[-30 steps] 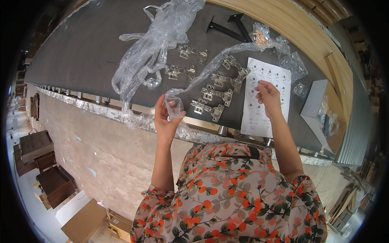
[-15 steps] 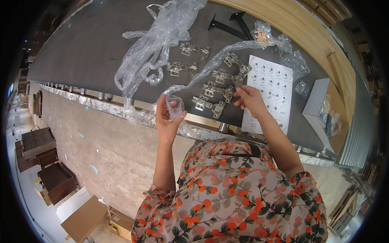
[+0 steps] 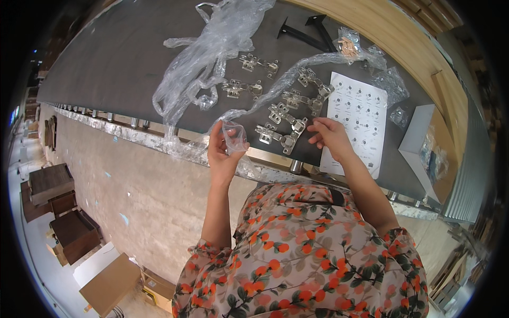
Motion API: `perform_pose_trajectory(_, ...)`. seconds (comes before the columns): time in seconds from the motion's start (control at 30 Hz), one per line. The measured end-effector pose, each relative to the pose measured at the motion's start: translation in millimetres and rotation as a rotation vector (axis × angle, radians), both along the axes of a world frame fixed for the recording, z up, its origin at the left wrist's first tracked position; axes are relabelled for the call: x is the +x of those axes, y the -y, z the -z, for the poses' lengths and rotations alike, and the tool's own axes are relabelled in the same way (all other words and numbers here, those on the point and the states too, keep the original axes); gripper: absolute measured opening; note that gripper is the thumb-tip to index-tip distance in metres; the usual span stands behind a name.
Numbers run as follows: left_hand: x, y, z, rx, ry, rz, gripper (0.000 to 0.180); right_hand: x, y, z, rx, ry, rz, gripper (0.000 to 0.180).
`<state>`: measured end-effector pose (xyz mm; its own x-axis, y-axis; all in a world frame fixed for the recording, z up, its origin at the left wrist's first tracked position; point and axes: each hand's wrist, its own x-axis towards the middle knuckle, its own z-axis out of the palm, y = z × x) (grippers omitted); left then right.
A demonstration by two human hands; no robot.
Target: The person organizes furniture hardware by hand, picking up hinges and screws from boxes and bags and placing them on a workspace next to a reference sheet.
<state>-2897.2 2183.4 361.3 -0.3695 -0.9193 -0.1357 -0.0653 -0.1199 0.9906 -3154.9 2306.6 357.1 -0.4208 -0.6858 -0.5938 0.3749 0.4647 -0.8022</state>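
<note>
The left hand (image 3: 224,162) clamps its grip on the near end of a long, clear, crumpled plastic sleeve (image 3: 286,75) across the dark grey table (image 3: 122,79). The right hand (image 3: 336,139), its grip slightly apart, is just beside silver metal hinges (image 3: 268,133), partly over a white printed paper sheet (image 3: 361,117).

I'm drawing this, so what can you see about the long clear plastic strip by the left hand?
The long, clear plastic strip looks thin, shiny and crinkly. Its near end, spread wide like a pouch, is held in the left hand; the rest, bunched narrow, winds across the dark grey tabletop between silver metal hinges, towards a small clear bag of tan pegs.
</note>
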Motion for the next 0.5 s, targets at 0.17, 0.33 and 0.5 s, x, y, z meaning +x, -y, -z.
perform_pose_trajectory(0.17, 5.5, 0.7, 4.3, -0.018, -0.013, -0.006, 0.082, 12.1, -5.4, -8.8, 0.002, -0.041, -0.102, 0.022)
perform_pose_trajectory(0.33, 2.8, 2.7, 6.8, -0.027, -0.023, 0.004, 0.084, 30.0, -3.1, -13.6, -0.027, -0.089, -0.239, 0.017)
perform_pose_trajectory(0.5, 3.2, 3.7, 5.8, -0.026, -0.009, -0.006, 0.083, 42.3, -6.8, 3.5, -0.104, -0.287, -0.467, 0.023)
